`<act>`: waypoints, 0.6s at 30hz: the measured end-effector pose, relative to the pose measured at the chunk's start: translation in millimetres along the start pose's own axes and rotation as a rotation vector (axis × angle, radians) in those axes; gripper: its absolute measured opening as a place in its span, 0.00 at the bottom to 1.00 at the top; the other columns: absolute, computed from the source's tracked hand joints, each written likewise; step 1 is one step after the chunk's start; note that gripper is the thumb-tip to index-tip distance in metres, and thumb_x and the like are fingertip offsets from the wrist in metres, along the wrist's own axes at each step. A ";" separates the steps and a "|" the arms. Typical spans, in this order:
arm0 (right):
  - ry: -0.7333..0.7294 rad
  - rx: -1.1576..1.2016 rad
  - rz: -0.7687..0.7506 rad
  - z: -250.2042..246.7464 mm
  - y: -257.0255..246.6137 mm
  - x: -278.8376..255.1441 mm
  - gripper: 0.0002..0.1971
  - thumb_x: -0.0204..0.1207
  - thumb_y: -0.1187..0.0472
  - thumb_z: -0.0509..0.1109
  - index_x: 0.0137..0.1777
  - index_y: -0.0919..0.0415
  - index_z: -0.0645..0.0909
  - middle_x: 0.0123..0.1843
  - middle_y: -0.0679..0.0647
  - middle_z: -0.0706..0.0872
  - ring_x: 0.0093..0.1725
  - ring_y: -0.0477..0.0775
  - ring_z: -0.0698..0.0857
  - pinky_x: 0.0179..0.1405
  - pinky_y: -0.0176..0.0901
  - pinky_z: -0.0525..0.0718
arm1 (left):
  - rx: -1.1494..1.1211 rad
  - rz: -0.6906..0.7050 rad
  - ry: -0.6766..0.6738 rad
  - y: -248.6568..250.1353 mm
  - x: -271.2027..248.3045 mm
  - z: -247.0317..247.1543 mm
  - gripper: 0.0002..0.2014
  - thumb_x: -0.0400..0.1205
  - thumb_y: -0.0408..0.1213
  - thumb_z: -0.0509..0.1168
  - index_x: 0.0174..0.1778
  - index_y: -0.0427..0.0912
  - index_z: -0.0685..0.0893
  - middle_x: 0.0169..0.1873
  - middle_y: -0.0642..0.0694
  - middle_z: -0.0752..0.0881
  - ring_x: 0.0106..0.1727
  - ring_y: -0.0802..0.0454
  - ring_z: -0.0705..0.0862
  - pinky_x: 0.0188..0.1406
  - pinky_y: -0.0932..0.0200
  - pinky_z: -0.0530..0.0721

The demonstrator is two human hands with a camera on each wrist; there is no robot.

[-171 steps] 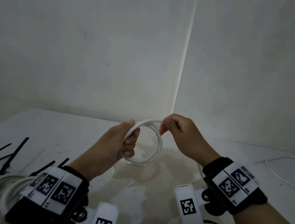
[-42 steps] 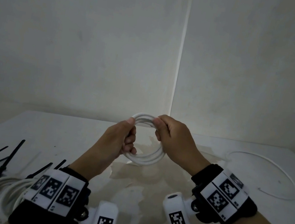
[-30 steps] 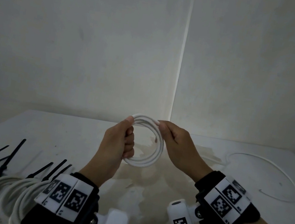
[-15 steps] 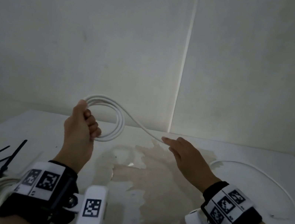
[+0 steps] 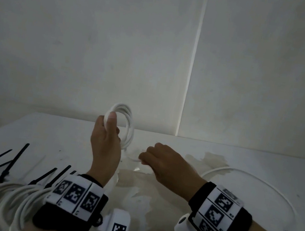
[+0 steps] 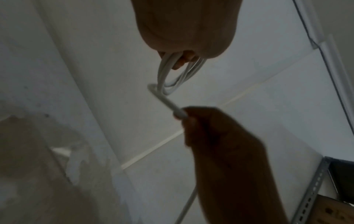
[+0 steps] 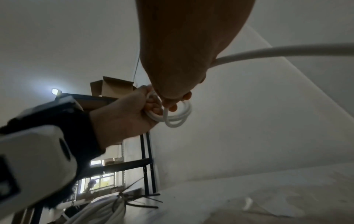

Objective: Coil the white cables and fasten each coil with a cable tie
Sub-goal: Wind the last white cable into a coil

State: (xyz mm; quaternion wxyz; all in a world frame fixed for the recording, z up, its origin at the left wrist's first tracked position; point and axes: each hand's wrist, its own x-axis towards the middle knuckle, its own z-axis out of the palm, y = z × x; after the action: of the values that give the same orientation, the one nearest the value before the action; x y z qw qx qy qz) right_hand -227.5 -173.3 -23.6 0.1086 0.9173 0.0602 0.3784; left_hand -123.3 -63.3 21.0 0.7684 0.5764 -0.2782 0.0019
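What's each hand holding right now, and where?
Left hand grips the white cable coil at its near side; right hand pinches the loose cable just below it.

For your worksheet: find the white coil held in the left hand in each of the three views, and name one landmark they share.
Head: the white coil is above centre, held up by the left hand.
Left wrist: coil is top centre, hanging below the palm.
Right wrist: coil is at centre, beside the left hand.
Shared landmark: the right hand gripping the cable's loose run.
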 end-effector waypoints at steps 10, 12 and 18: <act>0.135 0.041 0.001 -27.0 -12.7 20.4 0.03 0.74 0.64 0.65 0.41 0.63 0.78 0.32 0.56 0.81 0.29 0.54 0.76 0.28 0.43 0.73 | 0.248 0.069 -0.369 -8.6 -17.9 3.4 0.13 0.84 0.48 0.53 0.36 0.50 0.74 0.28 0.52 0.78 0.27 0.67 0.77 0.25 0.70 0.75; 0.167 0.028 -0.020 -32.2 -11.7 23.4 0.02 0.72 0.66 0.66 0.40 0.64 0.79 0.32 0.57 0.82 0.31 0.53 0.74 0.28 0.43 0.75 | 0.252 0.015 -0.417 -6.9 -19.5 3.2 0.14 0.84 0.47 0.54 0.34 0.48 0.75 0.28 0.53 0.79 0.27 0.66 0.77 0.28 0.69 0.75; 0.162 0.157 0.103 -50.6 5.1 30.4 0.25 0.82 0.47 0.53 0.40 0.67 0.82 0.35 0.59 0.81 0.29 0.53 0.77 0.29 0.38 0.74 | 0.134 -0.259 -0.616 7.0 -21.8 4.1 0.17 0.85 0.43 0.54 0.29 0.43 0.68 0.20 0.51 0.68 0.20 0.58 0.65 0.18 0.68 0.65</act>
State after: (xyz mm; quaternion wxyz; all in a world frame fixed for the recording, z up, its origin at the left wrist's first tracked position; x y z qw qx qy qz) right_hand -241.7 -164.6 33.3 0.0117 0.8912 0.0513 0.4506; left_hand -145.8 -57.6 18.5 0.6028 0.6295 -0.4210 -0.2514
